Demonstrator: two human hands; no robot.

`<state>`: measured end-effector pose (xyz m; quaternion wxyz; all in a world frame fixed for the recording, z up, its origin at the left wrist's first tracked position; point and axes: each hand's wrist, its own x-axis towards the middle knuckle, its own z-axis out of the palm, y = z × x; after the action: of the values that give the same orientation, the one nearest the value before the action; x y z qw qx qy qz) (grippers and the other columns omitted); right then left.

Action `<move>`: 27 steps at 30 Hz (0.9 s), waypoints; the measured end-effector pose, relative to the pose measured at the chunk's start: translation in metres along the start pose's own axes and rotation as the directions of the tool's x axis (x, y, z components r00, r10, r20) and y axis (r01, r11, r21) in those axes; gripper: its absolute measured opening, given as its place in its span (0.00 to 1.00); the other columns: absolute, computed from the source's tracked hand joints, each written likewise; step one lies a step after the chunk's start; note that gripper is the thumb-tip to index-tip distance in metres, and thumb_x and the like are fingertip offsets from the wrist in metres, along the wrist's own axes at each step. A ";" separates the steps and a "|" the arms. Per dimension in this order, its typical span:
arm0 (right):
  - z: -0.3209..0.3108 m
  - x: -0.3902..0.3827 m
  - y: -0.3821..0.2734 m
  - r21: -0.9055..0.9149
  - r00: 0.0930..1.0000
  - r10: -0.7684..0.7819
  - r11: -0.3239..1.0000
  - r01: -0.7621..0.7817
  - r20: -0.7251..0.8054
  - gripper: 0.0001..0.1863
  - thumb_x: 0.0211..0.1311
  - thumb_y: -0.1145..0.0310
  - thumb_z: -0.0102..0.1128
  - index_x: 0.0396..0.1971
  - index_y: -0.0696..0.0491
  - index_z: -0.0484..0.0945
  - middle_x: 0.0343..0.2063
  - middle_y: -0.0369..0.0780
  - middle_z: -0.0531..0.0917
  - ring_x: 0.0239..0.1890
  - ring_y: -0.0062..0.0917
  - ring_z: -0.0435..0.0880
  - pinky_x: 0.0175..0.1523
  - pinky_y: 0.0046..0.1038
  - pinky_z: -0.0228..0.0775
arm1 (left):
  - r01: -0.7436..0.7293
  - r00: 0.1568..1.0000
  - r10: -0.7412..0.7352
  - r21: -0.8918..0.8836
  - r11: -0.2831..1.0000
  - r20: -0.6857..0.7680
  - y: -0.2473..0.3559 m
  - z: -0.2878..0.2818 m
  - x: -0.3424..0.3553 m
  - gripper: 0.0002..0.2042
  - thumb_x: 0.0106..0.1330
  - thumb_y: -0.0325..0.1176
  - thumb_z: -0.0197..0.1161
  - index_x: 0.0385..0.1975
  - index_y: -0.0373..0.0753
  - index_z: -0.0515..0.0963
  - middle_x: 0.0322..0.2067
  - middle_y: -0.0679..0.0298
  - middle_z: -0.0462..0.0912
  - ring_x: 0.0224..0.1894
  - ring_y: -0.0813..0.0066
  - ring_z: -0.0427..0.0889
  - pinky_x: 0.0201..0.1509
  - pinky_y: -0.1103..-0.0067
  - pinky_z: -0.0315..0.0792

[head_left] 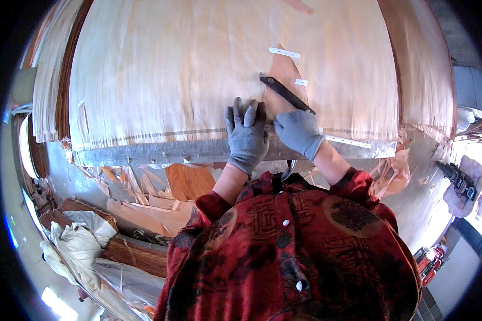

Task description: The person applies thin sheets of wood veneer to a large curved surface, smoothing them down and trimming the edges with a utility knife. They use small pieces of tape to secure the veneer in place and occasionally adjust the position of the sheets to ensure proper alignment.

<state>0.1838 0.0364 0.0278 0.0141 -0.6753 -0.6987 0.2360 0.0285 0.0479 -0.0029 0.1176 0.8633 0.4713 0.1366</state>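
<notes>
My left hand (246, 134), in a grey glove, rests with fingers apart on a stack of pale wood veneer (171, 69), just left of a tan tapered veneer piece (281, 64). My right hand (300, 134), also gloved, is closed at that piece's lower end; what it holds is hidden. A long black blade-like tool (286, 93) lies diagonally across the piece, its lower end by my right knuckles. Two short white strips (284, 52) sit on the piece's top and right edge. A white strip with holes (348, 142) runs along the stack's near edge.
Veneer stacks (428, 75) flank the work on both sides. Scraps (187, 179) lie below the near edge. Wood bundles under white sheeting (75, 241) are at lower left. A black tool (460, 182) rests at far right; red equipment (431, 265) is below it.
</notes>
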 end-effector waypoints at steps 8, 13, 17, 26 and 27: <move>-0.041 -0.075 0.061 0.526 0.941 0.338 0.803 -0.279 -0.018 0.15 0.64 0.59 0.47 0.27 0.54 0.76 0.15 0.38 0.77 0.15 0.21 0.76 0.21 0.23 0.68 | -0.137 0.978 0.126 0.056 0.989 0.169 -0.006 -0.014 -0.010 0.30 0.51 0.37 0.58 0.58 0.45 0.62 0.62 0.54 0.50 0.65 0.46 0.45 0.66 0.57 0.39; -0.074 -0.099 0.083 0.722 0.899 0.438 0.625 -0.295 -0.011 0.12 0.63 0.64 0.49 0.29 0.57 0.74 0.15 0.36 0.76 0.15 0.15 0.74 0.20 0.20 0.65 | -0.078 0.982 0.074 0.019 0.997 0.175 0.001 -0.012 -0.018 0.36 0.54 0.44 0.58 0.59 0.31 0.55 0.63 0.51 0.48 0.65 0.45 0.43 0.66 0.55 0.37; -0.056 -0.108 0.082 0.817 0.960 0.277 0.560 -0.134 -0.032 0.08 0.62 0.67 0.50 0.35 0.55 0.74 0.17 0.37 0.78 0.15 0.14 0.73 0.19 0.19 0.64 | -0.013 0.977 0.027 -0.066 0.998 0.213 0.020 -0.023 -0.011 0.34 0.52 0.46 0.61 0.56 0.32 0.62 0.58 0.51 0.61 0.65 0.48 0.45 0.66 0.59 0.40; -0.028 -0.054 0.031 0.562 0.879 -0.364 0.677 0.476 -0.307 0.15 0.48 0.66 0.54 0.37 0.55 0.73 0.26 0.48 0.77 0.30 0.43 0.77 0.34 0.37 0.68 | 0.433 0.826 -0.359 -0.897 -0.087 0.434 0.077 -0.052 -0.015 0.14 0.65 0.27 0.49 0.48 0.26 0.71 0.37 0.64 0.77 0.38 0.81 0.73 0.47 0.84 0.66; -0.032 -0.050 0.025 0.574 0.870 -0.396 0.654 0.492 -0.294 0.14 0.49 0.64 0.54 0.35 0.56 0.73 0.25 0.48 0.77 0.30 0.43 0.77 0.34 0.37 0.68 | 0.200 0.969 -0.227 -0.857 0.474 0.100 0.071 -0.057 -0.020 0.14 0.64 0.25 0.51 0.48 0.26 0.70 0.39 0.61 0.78 0.38 0.79 0.74 0.44 0.83 0.68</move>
<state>0.2229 -0.0022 0.0623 0.3472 -0.4533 -0.7186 0.3970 0.0538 -0.0019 0.0713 0.5411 0.6222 0.4455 0.3487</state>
